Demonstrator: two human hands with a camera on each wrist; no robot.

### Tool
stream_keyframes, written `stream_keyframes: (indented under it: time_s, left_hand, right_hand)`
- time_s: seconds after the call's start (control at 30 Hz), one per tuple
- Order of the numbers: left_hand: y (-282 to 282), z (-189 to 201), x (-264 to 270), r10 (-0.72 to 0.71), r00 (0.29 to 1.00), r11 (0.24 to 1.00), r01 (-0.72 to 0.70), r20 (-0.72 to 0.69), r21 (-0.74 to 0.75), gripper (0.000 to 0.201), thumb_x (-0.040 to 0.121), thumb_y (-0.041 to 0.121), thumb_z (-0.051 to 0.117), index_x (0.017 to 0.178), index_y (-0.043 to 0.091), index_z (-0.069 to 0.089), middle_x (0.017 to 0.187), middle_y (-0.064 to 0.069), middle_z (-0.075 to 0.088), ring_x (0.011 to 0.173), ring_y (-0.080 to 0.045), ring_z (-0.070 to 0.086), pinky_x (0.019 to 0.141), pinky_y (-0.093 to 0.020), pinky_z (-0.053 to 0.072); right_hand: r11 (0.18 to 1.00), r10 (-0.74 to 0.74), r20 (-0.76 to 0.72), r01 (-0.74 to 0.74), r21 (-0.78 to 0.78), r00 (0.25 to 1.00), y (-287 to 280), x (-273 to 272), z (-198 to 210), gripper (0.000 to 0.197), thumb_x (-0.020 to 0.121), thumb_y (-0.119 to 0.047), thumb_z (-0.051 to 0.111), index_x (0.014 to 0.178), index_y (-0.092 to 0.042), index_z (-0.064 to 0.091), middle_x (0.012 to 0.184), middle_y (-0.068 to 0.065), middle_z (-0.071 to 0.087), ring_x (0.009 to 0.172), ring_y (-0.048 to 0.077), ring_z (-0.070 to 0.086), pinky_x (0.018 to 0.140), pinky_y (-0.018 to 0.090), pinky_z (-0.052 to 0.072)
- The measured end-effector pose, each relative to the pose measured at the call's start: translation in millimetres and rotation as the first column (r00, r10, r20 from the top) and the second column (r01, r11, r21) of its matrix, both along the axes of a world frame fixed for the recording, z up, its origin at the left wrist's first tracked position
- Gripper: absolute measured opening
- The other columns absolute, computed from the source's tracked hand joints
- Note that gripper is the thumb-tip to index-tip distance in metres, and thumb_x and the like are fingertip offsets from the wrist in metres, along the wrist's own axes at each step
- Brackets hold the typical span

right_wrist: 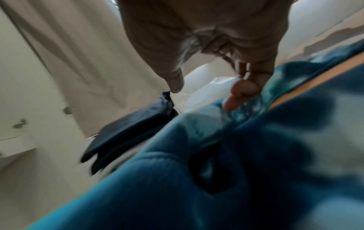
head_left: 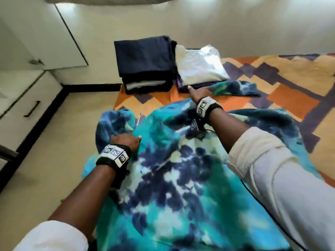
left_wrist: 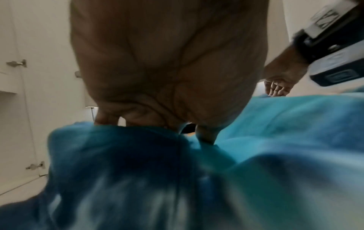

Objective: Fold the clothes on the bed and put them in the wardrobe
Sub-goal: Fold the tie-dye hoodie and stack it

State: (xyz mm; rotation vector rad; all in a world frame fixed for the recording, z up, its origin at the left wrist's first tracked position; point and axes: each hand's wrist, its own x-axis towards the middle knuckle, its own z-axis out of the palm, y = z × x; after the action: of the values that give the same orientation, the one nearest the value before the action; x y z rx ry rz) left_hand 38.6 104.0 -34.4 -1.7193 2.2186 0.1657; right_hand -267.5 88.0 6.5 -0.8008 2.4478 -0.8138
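The left hand (head_left: 126, 139) is gripping the tie-dye top (head_left: 181, 178) and the right hand (head_left: 199, 92) is pinching its sleeve (head_left: 235, 89), spreading it flat for folding

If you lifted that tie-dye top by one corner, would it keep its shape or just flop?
Probably flop: the tie-dye top already lies in soft wrinkles, and it bunches where the left hand grips it. It looks thick and fleecy in the wrist views, so likely heavier than a thin shirt. Pushed, it would likely crumple rather than slide on the bedspread.
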Motion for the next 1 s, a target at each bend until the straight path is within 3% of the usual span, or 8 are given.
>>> stream_keyframes:
  time_s: [0.23,0.33,0.4,0.47,0.6,0.7,0.8,1.0]
  left_hand:
    - [-33,7,-39,-0.218,0.96,0.976,0.216,-0.177,-0.034,0.081,0.074,0.051,0.076,0.141,0.024,0.04,0.134,-0.012,0.047,0.125,-0.035,0.046,0.1,-0.045,0.041]
    - [-49,-5,-61,-0.164,0.968,0.975,0.189,-0.189,0.12,0.081,0.066,0.052,0.082,0.131,0.021,0.044,0.131,-0.011,0.044,0.125,-0.041,0.043,0.097,-0.05,0.046]
    - [-60,-15,-66,-0.124,0.975,0.974,0.155,-0.185,0.165,0.087,0.063,0.047,0.086,0.132,0.02,0.042,0.134,-0.014,0.042,0.124,-0.041,0.044,0.096,-0.049,0.045]
    - [-69,-20,-70,-0.087,0.97,0.975,0.13,-0.228,0.18,0.094,0.063,0.046,0.087,0.138,0.018,0.037,0.139,-0.018,0.04,0.127,-0.04,0.044,0.1,-0.046,0.043]
    - [-84,-12,-73,0.094,0.894,0.968,0.02,-0.439,0.249,0.088,0.077,0.045,0.077,0.146,0.015,0.032,0.14,-0.017,0.049,0.127,-0.035,0.049,0.1,-0.039,0.043]
    - [-91,-8,-70,0.124,0.837,0.992,-0.097,-0.533,0.078,0.026,0.087,0.027,0.062,0.11,0.014,0.061,0.115,-0.018,0.067,0.104,-0.035,0.062,0.085,-0.035,0.048]
    - [-88,-4,-64,0.166,0.689,0.963,-0.266,-0.706,-0.033,0.022,0.099,0.023,0.05,0.113,0.006,0.054,0.105,-0.016,0.067,0.094,-0.035,0.062,0.076,-0.037,0.045]
    - [-88,0,-41,0.198,0.682,0.96,-0.281,-0.704,-0.003,0.037,0.105,0.034,0.038,0.119,0.001,0.046,0.114,-0.026,0.064,0.104,-0.042,0.059,0.075,-0.038,0.037]
  right_hand:
    - [0.998,-0.016,0.266,0.001,0.055,0.964,-41,-72,-42,0.071,0.081,-0.062,0.061,0.129,-0.009,0.06,0.136,0.012,0.056,0.126,0.03,0.052,0.108,0.034,0.038]
    - [0.927,0.001,0.64,0.24,-0.289,0.768,-64,-105,-50,0.037,0.077,-0.042,0.071,0.099,-0.013,0.065,0.092,0.009,0.073,0.091,0.029,0.066,0.102,0.046,0.048]
    - [0.797,-0.015,0.742,0.456,-0.396,0.67,-63,-96,-13,0.006,0.089,-0.016,0.052,0.088,-0.01,0.055,0.083,0.014,0.064,0.07,0.017,0.065,0.085,0.031,0.056]
    - [0.656,0.022,0.704,0.521,-0.546,0.71,-72,-82,37,0.019,0.097,-0.008,0.042,0.081,-0.013,0.051,0.076,0.002,0.054,0.059,0.003,0.057,0.07,0.021,0.049]
    - [0.457,0.301,0.391,0.229,-0.86,0.87,-113,-59,104,0.012,0.097,-0.016,0.055,0.094,-0.008,0.064,0.088,0.005,0.066,0.079,0.011,0.066,0.086,0.023,0.051]
    - [0.612,0.477,0.092,-0.256,-0.748,0.874,-154,-32,159,0.01,0.084,-0.004,0.069,0.091,-0.012,0.066,0.074,-0.007,0.073,0.071,0.006,0.069,0.067,0.027,0.057]
    - [0.727,0.4,-0.104,-0.384,-0.57,0.911,-182,-13,185,0.016,0.08,-0.018,0.076,0.091,-0.01,0.067,0.074,-0.01,0.066,0.068,0.004,0.06,0.056,0.023,0.054]
    - [0.946,0.185,-0.319,-0.256,-0.199,0.93,-147,-1,106,0.075,0.094,-0.042,0.057,0.147,0.002,0.026,0.15,0.021,0.033,0.139,0.035,0.031,0.112,0.036,0.025]
